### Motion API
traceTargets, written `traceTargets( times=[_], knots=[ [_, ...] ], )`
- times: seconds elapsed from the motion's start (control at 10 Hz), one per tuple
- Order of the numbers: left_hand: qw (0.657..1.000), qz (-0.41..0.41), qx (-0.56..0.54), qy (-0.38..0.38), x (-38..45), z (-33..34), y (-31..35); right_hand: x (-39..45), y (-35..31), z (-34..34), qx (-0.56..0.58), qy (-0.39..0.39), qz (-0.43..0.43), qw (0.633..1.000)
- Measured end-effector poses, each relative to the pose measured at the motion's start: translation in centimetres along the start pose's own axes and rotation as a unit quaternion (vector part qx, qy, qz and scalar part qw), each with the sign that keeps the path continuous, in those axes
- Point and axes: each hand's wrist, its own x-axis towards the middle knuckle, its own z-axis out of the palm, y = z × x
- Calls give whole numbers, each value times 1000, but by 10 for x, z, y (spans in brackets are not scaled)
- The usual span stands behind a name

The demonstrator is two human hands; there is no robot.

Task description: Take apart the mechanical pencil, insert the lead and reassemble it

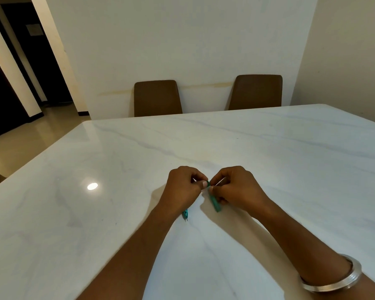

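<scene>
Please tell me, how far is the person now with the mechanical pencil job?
Done, apparently: nothing certain; I cannot tell whether the pencil is apart. In hand: the left hand grips the teal pencil, its tip poking out below the wrist; the right hand pinches a teal tube, both over the table. Left: lead insertion is not visible; reassembly remains.

Pencil barrel mostly hidden under left hand.

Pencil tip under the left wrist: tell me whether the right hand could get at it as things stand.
Probably not right away. The right hand is pinching a teal piece, and the left hand lies over the tip. The table beside the tip is bare.
</scene>
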Motion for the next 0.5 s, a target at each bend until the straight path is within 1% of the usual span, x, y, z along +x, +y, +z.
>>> traceTargets(
  times=[0.1,0.2,0.3,0.4,0.5],
  knots=[
    [1000,5,23,-7,-2,2,-1,-2,-1,3,-41,-1,-23,999],
    [999,3,-15,38,-2,-5,0,-1,-4,4,-61,-4,-32,998],
    [994,-12,-53,92,-1,-16,-4,-3,-4,1,-56,-15,-30,998],
    [990,-22,-62,127,-9,-30,-12,-9,-5,-5,-36,-5,-34,999],
    [993,-17,-16,116,-17,-33,-13,-10,-9,-7,-39,31,-53,997]
  ],
)
